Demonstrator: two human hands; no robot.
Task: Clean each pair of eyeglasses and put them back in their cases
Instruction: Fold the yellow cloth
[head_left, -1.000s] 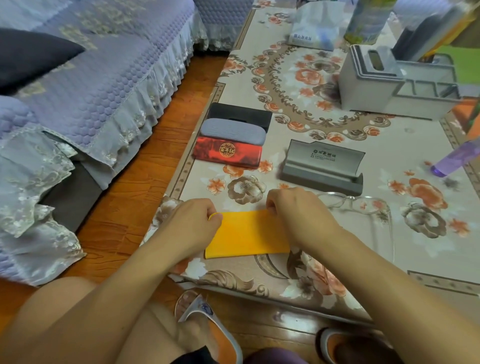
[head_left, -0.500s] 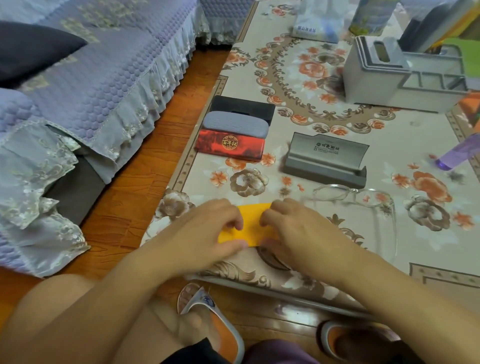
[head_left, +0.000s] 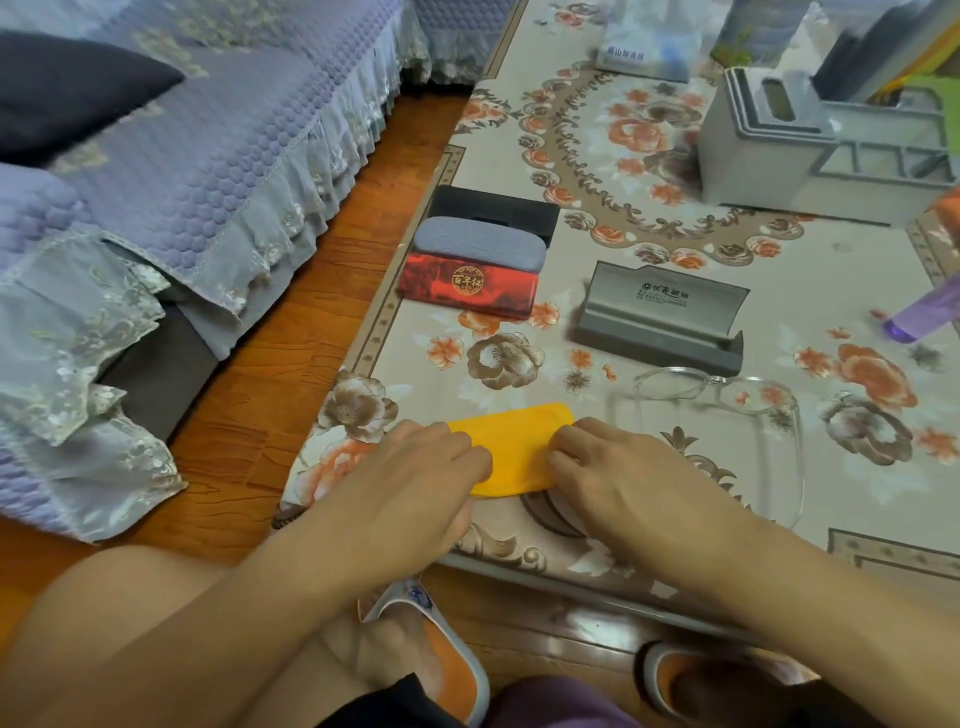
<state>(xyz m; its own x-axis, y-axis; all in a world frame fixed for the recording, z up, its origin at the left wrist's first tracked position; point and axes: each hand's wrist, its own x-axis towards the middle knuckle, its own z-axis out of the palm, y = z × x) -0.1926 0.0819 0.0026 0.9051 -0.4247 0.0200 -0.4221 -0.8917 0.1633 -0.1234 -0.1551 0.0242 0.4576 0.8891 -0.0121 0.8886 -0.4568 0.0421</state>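
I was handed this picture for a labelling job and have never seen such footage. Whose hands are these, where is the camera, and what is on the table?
There is no machine here. A person wears a wide-angle camera on the head, so you look down along their arms. The left hand and right hand both rest on a yellow cloth folded on the flowered table, fingers curled on it from either side. To the right lie clear-framed eyeglasses, touched by neither hand. Behind them stands an open grey case. Further left, three closed cases lie side by side: a red case, a blue-grey case and a black case. A grey organiser box stands at the back.
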